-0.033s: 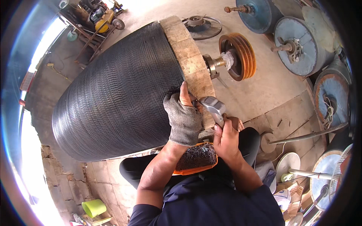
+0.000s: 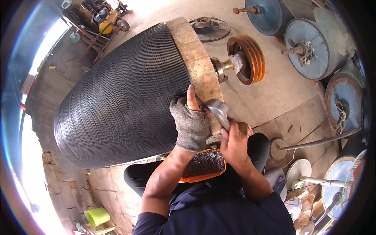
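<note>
A large drum (image 2: 117,94) covered in dense rows of black wire ends or pins has a pale wooden rim (image 2: 190,43). At that rim, my left hand (image 2: 190,123), in a grey fingerless glove, is closed; whatever it pinches is too small or hidden to make out. My right hand (image 2: 235,145) grips a metal hammer (image 2: 217,109), whose slightly blurred head is beside my left fingers. Below my hands an orange container (image 2: 201,178) of thin metal pieces, apparently nails, lies between my legs.
A rusty orange pulley (image 2: 256,58) sits on the drum's shaft. Blue cylinders (image 2: 307,62) line the right, with a rod (image 2: 317,139) and discs below. A spoked wheel (image 2: 211,35) lies beyond the drum. A yellow machine (image 2: 105,23) stands back left, a green bucket (image 2: 96,215) lower left.
The hammer and my right hand have shifted very slightly left, and the hammer is more blurred. My left hand stays at the rim.
</note>
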Available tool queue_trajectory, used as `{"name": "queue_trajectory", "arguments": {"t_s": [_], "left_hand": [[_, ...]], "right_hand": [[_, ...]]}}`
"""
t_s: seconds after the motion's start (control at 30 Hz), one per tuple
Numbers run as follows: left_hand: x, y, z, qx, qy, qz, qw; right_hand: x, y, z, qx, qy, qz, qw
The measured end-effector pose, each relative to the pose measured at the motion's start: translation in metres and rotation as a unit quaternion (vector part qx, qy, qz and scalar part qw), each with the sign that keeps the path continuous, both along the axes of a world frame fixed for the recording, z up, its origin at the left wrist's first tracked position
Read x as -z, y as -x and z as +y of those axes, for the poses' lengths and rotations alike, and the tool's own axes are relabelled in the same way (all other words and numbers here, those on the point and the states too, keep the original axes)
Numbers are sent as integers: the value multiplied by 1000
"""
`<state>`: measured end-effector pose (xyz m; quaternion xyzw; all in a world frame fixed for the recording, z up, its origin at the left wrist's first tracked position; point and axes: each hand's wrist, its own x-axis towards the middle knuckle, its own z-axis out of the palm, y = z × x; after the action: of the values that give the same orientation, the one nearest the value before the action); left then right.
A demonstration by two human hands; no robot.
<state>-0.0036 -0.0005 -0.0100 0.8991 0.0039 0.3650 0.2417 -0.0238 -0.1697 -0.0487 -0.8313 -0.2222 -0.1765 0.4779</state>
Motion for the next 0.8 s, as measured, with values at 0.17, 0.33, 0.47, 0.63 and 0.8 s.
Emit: {"name": "queue_trajectory", "arguments": {"t_s": [0.17, 0.33, 0.47, 0.63, 0.8], "left_hand": [[4, -8, 0, -28, -41, -31, 998], [-18, 24, -15, -79, -96, -14, 992], [24, 92, -14, 55, -171, 34, 983], [112, 147, -14, 141, -109, 367, 913], [153, 149, -19, 48, -98, 304, 946]], "right_hand": [[-14, -3, 5, 23, -8, -52, 998], [-13, 0, 5, 3, 20, 21, 1000], [-10, 9, 7, -15, -174, -57, 983], [-8, 0, 13, -19, -35, -27, 999], [31, -2, 8, 16, -20, -95, 995]]}}
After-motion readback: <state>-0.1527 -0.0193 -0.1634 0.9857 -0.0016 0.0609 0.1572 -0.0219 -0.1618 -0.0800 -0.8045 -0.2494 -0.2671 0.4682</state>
